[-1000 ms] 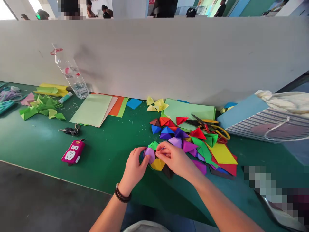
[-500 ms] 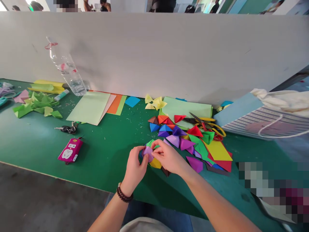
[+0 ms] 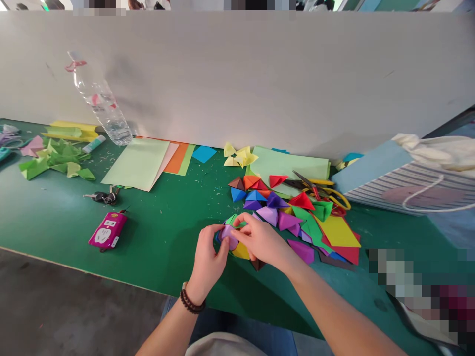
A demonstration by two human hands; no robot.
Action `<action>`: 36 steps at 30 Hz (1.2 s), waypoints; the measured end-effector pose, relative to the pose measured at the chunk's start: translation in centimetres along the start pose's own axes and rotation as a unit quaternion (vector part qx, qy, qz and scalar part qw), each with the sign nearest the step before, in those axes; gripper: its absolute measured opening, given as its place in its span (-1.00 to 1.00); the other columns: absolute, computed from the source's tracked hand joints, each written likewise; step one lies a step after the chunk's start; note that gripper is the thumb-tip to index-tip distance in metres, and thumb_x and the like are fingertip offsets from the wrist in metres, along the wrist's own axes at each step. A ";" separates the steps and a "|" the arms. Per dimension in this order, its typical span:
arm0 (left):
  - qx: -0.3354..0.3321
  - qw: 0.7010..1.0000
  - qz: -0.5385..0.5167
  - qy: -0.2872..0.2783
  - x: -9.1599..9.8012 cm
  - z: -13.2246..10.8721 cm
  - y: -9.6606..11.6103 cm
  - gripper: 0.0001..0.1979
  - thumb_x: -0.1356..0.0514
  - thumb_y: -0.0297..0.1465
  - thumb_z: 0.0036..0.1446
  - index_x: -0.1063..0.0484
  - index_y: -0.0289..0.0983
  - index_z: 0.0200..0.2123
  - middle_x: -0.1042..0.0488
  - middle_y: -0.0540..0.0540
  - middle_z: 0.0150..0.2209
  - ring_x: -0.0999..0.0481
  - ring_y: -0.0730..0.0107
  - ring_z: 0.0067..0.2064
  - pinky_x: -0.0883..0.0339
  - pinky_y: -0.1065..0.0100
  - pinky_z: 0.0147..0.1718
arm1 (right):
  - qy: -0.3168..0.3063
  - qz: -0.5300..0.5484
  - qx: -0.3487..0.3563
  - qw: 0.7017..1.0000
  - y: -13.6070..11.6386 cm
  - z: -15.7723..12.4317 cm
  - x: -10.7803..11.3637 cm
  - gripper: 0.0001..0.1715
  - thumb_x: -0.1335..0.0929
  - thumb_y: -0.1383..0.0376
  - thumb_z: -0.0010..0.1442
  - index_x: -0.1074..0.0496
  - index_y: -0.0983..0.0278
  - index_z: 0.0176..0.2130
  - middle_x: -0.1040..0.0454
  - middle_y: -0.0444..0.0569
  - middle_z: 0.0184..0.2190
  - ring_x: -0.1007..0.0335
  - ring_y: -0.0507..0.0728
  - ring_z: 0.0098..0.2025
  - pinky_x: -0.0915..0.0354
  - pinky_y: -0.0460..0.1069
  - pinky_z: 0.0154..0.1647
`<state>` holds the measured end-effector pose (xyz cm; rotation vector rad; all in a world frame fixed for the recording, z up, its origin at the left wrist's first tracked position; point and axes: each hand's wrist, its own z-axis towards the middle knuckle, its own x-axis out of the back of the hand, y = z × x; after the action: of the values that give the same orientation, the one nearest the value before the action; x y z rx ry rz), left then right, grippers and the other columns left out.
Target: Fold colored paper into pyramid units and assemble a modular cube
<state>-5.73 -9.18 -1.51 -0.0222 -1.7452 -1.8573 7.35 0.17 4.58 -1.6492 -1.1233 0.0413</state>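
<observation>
Nearly at the middle of a green-topped workbench (image 3: 159, 237), a left hand (image 3: 208, 262) and a right hand (image 3: 262, 241) close together around a small lilac origami cluster (image 3: 229, 237), just beyond the bench's near edge. Left fingers (image 3: 211, 231) curled around the cluster's left side, with the thumb against its lilac face; right fingers (image 3: 241, 228) reaching over from the right, their tips on the same lilac paper. Both hands firmly grasping, neither released. A dark beaded bracelet (image 3: 192, 299) around the left wrist. Tucked against the hands, a yellow paper unit (image 3: 241, 251), a green paper unit (image 3: 230, 219) and a dark brown paper unit (image 3: 257, 264), any join to the cluster hidden by the fingers. Just to the far right, a loose heap of triangular origami units (image 3: 270, 205) in red, blue, purple and green, partly over a yellow paper sheet (image 3: 337, 231) and a red paper sheet (image 3: 347, 256). Beyond the heap, scissors with red handles (image 3: 315, 192) on a pale green paper sheet (image 3: 287, 163). Farther left, a magenta socket-patterned case (image 3: 107, 230), a bunch of keys (image 3: 102, 198), and a tilted plastic water bottle (image 3: 100, 106) against a pale partition (image 3: 237, 74). At far right, a striped paper gift bag (image 3: 408, 190).
</observation>
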 end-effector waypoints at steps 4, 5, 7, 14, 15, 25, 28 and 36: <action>-0.008 1.000 0.002 0.007 -0.1 -0.1 -0.1 -0.79 -0.11 -0.38 0.25 -0.37 -0.22 -0.05 -0.49 -0.17 -0.07 -0.48 0.18 -0.01 -0.37 0.13 -0.02 | 0.024 -0.039 0.030 0.998 -0.7 -0.2 0.0 -0.86 -0.25 0.14 0.26 -0.22 0.13 -0.23 -0.46 -0.26 -0.63 -0.25 0.02 -0.79 -0.06 -0.09 -0.80; -0.010 1.000 0.004 0.009 -0.1 -0.1 -0.1 -0.79 -0.12 -0.38 0.24 -0.37 -0.23 -0.06 -0.49 -0.18 -0.08 -0.48 0.18 -0.01 -0.38 0.13 -0.02 | 0.030 -0.040 0.042 0.998 -0.7 -0.2 0.0 -0.88 -0.25 0.16 0.26 -0.22 0.14 -0.24 -0.47 -0.25 -0.61 -0.26 0.02 -0.77 -0.09 -0.09 -0.76; -0.015 1.000 0.010 0.010 -0.2 0.0 -0.2 -0.80 -0.13 -0.38 0.24 -0.38 -0.23 -0.07 -0.49 -0.18 -0.09 -0.48 0.17 -0.01 -0.39 0.11 -0.02 | 0.037 -0.034 0.060 0.997 -0.5 0.0 -0.1 -0.91 -0.25 0.19 0.26 -0.20 0.14 -0.24 -0.50 -0.23 -0.57 -0.27 0.01 -0.75 -0.13 -0.08 -0.70; -0.031 0.999 0.021 0.008 -0.3 0.0 -0.4 -0.83 -0.14 -0.41 0.23 -0.41 -0.23 -0.11 -0.50 -0.18 -0.09 -0.47 0.16 0.01 -0.40 0.09 0.00 | 0.043 0.003 0.066 0.997 0.8 0.6 -0.8 -0.87 -0.24 0.18 0.25 -0.17 0.11 -0.19 -0.51 -0.23 -0.49 -0.25 0.01 -0.73 -0.09 -0.10 -0.74; -0.033 0.999 0.023 0.007 -0.3 0.0 -0.4 -0.83 -0.14 -0.41 0.23 -0.42 -0.23 -0.11 -0.50 -0.19 -0.08 -0.47 0.16 0.02 -0.40 0.08 0.00 | 0.042 0.005 0.067 0.997 0.9 0.6 -0.8 -0.87 -0.25 0.18 0.24 -0.17 0.11 -0.19 -0.52 -0.23 -0.49 -0.24 0.01 -0.73 -0.09 -0.10 -0.74; -0.024 0.999 0.034 -0.002 -0.1 0.3 -0.3 -0.83 -0.13 -0.39 0.24 -0.42 -0.24 -0.11 -0.51 -0.16 -0.10 -0.47 0.17 0.02 -0.40 0.09 0.01 | 0.023 -0.028 0.044 0.998 0.1 0.1 -0.2 -0.92 -0.21 0.23 0.27 -0.20 0.14 -0.19 -0.50 -0.25 -0.51 -0.22 -0.02 -0.78 -0.10 -0.12 -0.77; -0.009 0.999 0.032 -0.006 0.0 0.3 -0.3 -0.82 -0.13 -0.37 0.26 -0.40 -0.23 -0.09 -0.51 -0.16 -0.10 -0.47 0.18 0.02 -0.39 0.09 0.01 | 0.029 -0.041 0.044 0.998 -0.5 -0.7 0.7 -0.83 -0.18 0.19 0.31 -0.27 0.15 -0.14 -0.54 -0.21 -0.47 -0.28 -0.02 -0.75 -0.21 -0.11 -0.70; 0.007 1.000 0.015 -0.021 0.6 0.5 -0.7 -0.75 -0.07 -0.28 0.31 -0.36 -0.23 -0.01 -0.47 -0.18 -0.01 -0.44 0.18 0.08 -0.34 0.09 0.08 | 0.204 -0.077 0.149 0.965 0.5 -1.9 4.2 -0.71 -0.26 0.09 0.30 -0.44 0.18 -0.13 -0.59 -0.02 -0.23 -0.48 0.05 -0.48 -0.41 -0.05 -0.43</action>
<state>-6.70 -8.94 -1.87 -0.0827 -1.7755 -1.8357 11.01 1.65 7.03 -1.2276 -0.8756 -0.2134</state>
